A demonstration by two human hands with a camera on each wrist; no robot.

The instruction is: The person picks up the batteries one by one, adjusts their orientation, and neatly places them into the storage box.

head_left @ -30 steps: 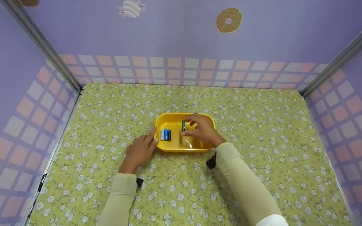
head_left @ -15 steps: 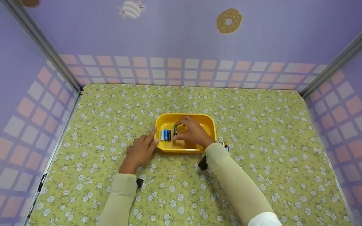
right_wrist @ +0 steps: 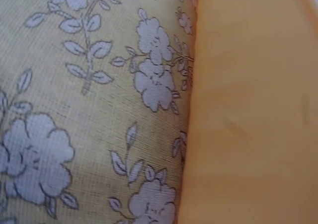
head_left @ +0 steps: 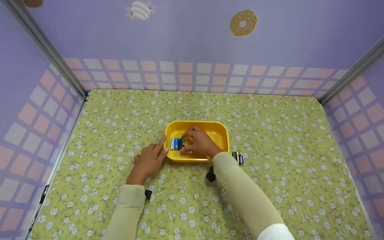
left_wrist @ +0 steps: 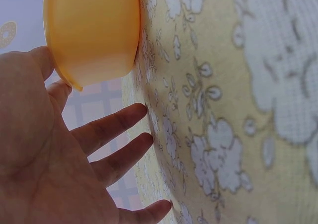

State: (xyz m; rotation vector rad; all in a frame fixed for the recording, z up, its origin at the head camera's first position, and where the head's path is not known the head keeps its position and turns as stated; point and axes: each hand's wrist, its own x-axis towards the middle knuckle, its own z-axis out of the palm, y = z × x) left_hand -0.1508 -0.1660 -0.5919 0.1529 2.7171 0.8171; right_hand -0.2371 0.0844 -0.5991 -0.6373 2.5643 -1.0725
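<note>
My right hand reaches into a yellow plastic tub and pinches a dark green battery lengthwise between thumb and fingers. That battery stands right beside a row of batteries in light blue, blue and dark colours, at the tub's left end. At the tub's left rim, my left hand rests thumb and index finger against the edge. Its other fingers extend loosely toward the cloth in the left wrist view, near the tub's outer wall. The right wrist view catches only tub wall and cloth, not the hand.
Several more batteries lie on the flowered tablecloth just outside the tub's right end, partly behind the right sleeve. Purple panels with a checked band enclose the table at the back and sides.
My right hand has carried the green battery leftward and down inside the tub, up to the row. Batteries by the tub's right end have come into sight from behind the sleeve. My left hand stays put.
</note>
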